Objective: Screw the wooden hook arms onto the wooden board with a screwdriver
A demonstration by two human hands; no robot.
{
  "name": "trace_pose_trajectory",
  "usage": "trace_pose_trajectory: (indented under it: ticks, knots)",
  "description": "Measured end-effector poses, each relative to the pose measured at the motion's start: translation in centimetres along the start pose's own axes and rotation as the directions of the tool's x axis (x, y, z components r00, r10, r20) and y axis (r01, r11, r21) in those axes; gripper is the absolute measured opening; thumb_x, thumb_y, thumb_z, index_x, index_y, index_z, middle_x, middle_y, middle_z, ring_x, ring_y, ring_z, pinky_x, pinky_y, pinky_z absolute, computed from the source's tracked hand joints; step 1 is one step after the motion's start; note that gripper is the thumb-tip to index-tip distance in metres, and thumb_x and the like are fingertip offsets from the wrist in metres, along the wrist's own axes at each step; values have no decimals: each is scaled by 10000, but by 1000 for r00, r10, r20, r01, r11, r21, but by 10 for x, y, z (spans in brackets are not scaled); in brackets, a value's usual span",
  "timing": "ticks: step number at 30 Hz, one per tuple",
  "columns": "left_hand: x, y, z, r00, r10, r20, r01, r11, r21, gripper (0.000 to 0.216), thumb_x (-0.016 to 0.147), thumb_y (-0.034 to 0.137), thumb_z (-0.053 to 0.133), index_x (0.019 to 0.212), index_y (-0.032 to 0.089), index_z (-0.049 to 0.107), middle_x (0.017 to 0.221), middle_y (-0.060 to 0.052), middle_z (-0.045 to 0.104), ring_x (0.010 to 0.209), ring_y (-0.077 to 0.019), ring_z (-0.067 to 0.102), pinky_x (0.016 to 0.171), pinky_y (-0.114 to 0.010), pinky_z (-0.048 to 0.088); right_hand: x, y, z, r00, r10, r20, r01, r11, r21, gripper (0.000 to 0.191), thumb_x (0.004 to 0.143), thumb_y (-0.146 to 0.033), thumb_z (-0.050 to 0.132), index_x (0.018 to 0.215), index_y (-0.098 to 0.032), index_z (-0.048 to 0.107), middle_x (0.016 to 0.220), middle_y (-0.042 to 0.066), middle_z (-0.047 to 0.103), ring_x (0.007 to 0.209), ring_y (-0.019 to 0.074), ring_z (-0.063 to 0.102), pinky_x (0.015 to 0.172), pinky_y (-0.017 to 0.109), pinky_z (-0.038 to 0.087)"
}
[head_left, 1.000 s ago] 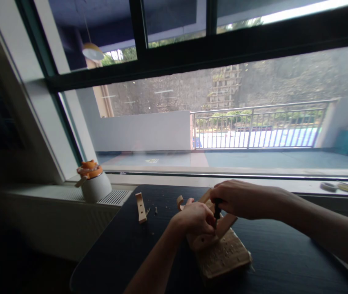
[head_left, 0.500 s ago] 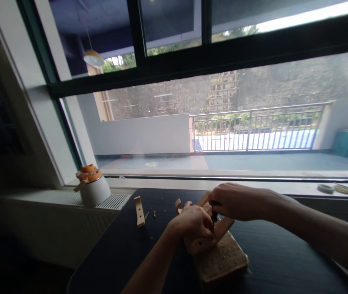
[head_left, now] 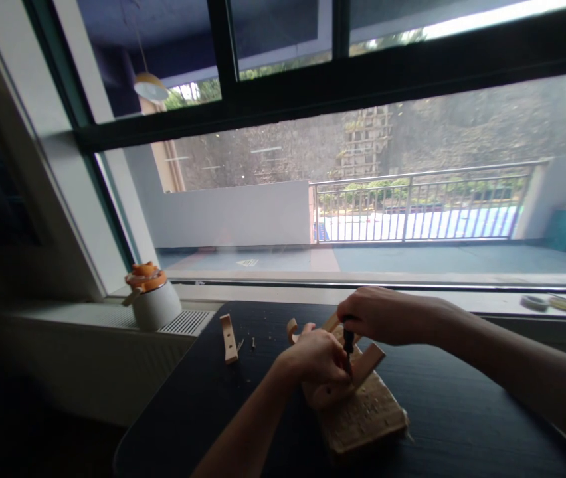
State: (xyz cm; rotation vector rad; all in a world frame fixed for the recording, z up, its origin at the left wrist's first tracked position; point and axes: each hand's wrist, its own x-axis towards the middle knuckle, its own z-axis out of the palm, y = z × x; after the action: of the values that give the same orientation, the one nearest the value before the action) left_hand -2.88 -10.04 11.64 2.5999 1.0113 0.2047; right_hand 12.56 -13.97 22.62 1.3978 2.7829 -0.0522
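Observation:
My right hand (head_left: 369, 315) is closed around the top of a dark-handled screwdriver (head_left: 348, 340), which stands nearly upright. Its lower end meets a wooden piece (head_left: 370, 362) with a hole in its near end. My left hand (head_left: 317, 358) grips that wooden piece from the left, fingertips close to the screwdriver's shaft. Under both lies a brown cardboard-like block (head_left: 365, 418) with small marks or bits on its top. A curved wooden end (head_left: 291, 328) sticks out beyond my left hand. How the wooden parts join is hidden by my hands.
A loose wooden strip (head_left: 229, 340) with two holes lies on the dark table (head_left: 173, 411), beside small screws (head_left: 252, 342). A white pot with an orange top (head_left: 156, 305) stands on the sill at left. Tape rolls (head_left: 535, 303) lie on the right sill.
My right hand has risen slightly, and more of the screwdriver handle shows. The left hand keeps its hold on the wooden piece. The view has shifted a little.

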Motion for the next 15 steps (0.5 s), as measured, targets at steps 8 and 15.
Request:
trace_pose_trajectory:
  ticks: [8, 15]
  knots:
    - [3, -3, 1, 1000, 9, 13, -10, 999, 51, 106, 684, 307, 714, 777, 286, 761, 793, 28, 744, 889, -231, 620, 1036, -474, 236, -3, -9, -5, 1000, -21, 12, 21, 999, 36, 219, 827, -161, 537, 957, -187, 712, 801, 45, 714, 703, 160, 615, 605, 244, 380]
    - [1, 2, -2, 1000, -7, 9, 6, 997, 70, 104, 672, 312, 725, 751, 250, 753, 797, 9, 736, 876, -235, 615, 998, -450, 272, 1, -4, 6, 999, -34, -4, 34, 999, 22, 192, 839, -144, 521, 838, -166, 712, 768, 51, 707, 675, 152, 602, 596, 245, 368]
